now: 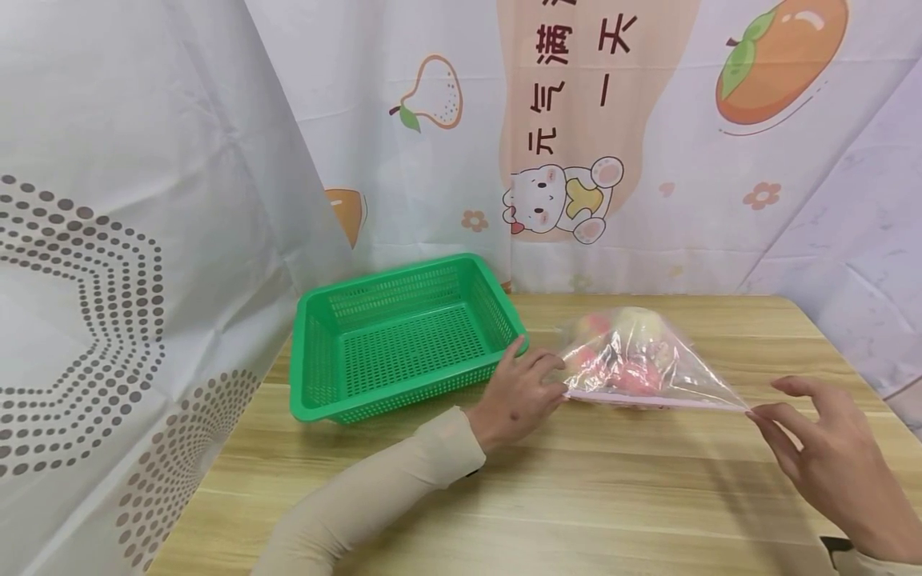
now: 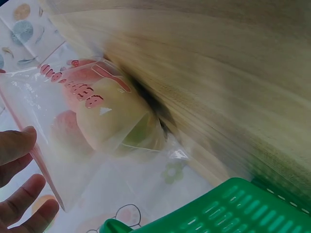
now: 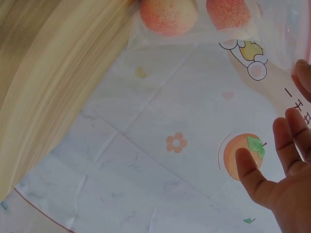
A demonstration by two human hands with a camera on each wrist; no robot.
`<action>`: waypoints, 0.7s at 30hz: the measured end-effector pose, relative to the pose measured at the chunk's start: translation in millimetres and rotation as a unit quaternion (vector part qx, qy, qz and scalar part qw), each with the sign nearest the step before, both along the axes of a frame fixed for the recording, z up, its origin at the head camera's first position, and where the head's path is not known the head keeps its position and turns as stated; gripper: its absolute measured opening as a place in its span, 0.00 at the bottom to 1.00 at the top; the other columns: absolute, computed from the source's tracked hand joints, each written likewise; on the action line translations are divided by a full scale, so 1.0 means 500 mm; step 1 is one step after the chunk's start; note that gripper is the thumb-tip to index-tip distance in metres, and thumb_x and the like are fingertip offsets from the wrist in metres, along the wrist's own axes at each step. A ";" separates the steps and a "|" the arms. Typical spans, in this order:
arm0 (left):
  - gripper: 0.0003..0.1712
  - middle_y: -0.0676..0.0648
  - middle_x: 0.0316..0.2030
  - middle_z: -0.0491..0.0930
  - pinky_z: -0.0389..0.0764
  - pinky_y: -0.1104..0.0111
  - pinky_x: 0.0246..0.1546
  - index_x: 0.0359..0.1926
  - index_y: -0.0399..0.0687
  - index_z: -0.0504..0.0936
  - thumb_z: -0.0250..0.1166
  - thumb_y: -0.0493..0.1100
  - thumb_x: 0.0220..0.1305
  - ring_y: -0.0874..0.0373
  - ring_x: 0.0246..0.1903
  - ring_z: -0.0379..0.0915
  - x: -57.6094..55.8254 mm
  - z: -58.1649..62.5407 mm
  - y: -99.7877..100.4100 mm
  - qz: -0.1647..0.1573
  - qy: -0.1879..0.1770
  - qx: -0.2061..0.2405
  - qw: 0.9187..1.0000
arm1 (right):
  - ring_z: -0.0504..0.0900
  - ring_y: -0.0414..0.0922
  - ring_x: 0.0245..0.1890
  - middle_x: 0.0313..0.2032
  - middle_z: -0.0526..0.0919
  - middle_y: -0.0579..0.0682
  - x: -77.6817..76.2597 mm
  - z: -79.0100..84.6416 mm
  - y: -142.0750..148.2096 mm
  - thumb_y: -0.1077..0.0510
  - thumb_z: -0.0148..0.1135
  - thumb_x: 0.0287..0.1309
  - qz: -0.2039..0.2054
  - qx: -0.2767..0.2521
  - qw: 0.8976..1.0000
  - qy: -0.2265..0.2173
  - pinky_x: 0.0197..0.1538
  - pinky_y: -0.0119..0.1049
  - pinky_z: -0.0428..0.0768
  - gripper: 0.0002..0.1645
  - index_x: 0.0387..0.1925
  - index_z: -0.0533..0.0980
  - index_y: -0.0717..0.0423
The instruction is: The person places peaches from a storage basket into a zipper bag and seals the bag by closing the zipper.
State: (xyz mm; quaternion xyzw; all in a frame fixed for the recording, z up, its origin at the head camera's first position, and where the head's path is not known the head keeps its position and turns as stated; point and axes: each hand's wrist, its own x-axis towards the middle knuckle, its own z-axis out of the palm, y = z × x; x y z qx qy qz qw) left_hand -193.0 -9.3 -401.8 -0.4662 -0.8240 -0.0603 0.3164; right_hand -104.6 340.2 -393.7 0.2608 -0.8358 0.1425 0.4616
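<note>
A clear plastic zip bag (image 1: 691, 382) with a pink closure edge lies on the table, its mouth side toward me. Inside are several round fruits, among them red-blushed peaches (image 3: 169, 17) and a larger pale yellow fruit (image 2: 99, 119). My left hand (image 1: 520, 396) pinches the left end of the pink edge between thumb and forefinger, its other fingers spread apart. At the opposite end, my right hand (image 1: 828, 444) pinches the corner with thumb and fingertip. The edge runs taut between both hands. Red printing marks the bag's side in the left wrist view.
An open green plastic basket (image 1: 307, 344) stands left of the bag, its near right corner right by my left hand. The wooden table (image 1: 576, 504) ends at a printed curtain (image 1: 432, 184) behind, with more cloth along the left and right sides.
</note>
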 end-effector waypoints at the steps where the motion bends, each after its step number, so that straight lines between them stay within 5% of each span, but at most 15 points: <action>1: 0.05 0.52 0.49 0.82 0.63 0.46 0.67 0.35 0.58 0.90 0.70 0.50 0.64 0.56 0.56 0.74 0.000 0.000 -0.002 0.001 -0.002 -0.002 1.000 | 0.73 0.68 0.38 0.37 0.78 0.69 0.000 0.000 0.000 0.36 0.45 0.74 0.000 0.000 1.000 0.000 0.37 0.53 0.62 0.37 0.19 0.78 0.57; 9: 0.06 0.52 0.50 0.82 0.65 0.45 0.66 0.38 0.59 0.90 0.68 0.51 0.66 0.55 0.57 0.74 0.002 0.001 -0.016 0.021 -0.006 -0.025 0.999 | 0.72 0.68 0.37 0.37 0.77 0.69 0.004 0.000 0.002 0.35 0.43 0.75 -0.007 0.005 1.000 -0.008 0.36 0.54 0.63 0.39 0.19 0.78 0.58; 21: 0.04 0.50 0.50 0.82 0.65 0.43 0.65 0.36 0.55 0.90 0.71 0.47 0.63 0.53 0.57 0.73 0.000 -0.001 -0.035 0.006 -0.014 -0.005 1.000 | 0.73 0.68 0.37 0.38 0.78 0.69 0.002 -0.001 0.004 0.34 0.43 0.74 -0.011 0.004 1.000 -0.009 0.35 0.54 0.63 0.40 0.19 0.78 0.58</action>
